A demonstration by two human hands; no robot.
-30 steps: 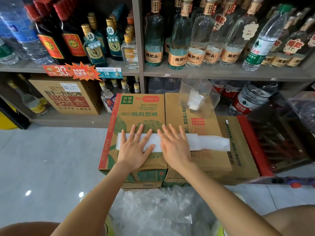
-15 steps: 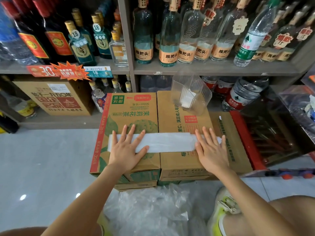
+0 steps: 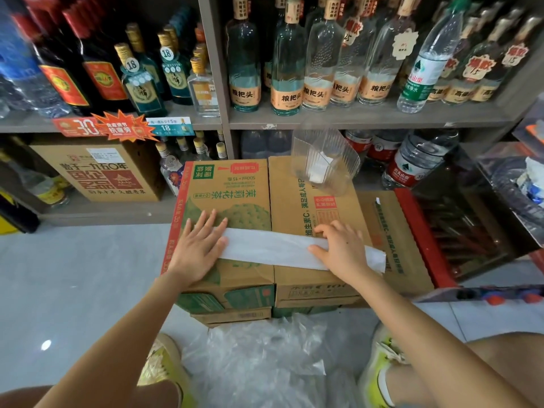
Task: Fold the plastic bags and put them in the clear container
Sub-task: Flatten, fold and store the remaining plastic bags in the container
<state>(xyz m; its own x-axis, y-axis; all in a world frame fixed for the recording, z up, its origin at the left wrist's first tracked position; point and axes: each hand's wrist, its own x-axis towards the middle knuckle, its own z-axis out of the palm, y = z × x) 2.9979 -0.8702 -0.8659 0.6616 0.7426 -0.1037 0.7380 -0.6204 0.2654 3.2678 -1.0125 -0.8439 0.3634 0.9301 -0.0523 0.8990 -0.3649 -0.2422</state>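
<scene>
Two hands work one bag (image 3: pixel 270 248), a long white strip already folded narrow, lying across the tops of two boxes (image 3: pixel 235 195) that stand side by side. The left hand (image 3: pixel 200 248) is flat, fingers straight, pinning the strip's left end. The right hand (image 3: pixel 341 251) lies on the right part with fingers bent, and I cannot tell whether it pinches the plastic or only presses it. The main risk, as I judge it, is the slippery film: if the left hand lifts early, the strip may spring apart or slide on the cardboard. The seam between the boxes under its middle could also skew a fold. The short free end past the right hand reaches about to the box's edge and might drag the strip off. A careless reach could knock the container (image 3: pixel 338 148), which stands at the far edge of the right box, apart from the bag. It is clear and ribbed, and holds one small white folded piece (image 3: pixel 316 172), probably a finished bag, with much room left. A loose pile (image 3: pixel 265 357) of clear bags lies on the floor between the person's feet.
</scene>
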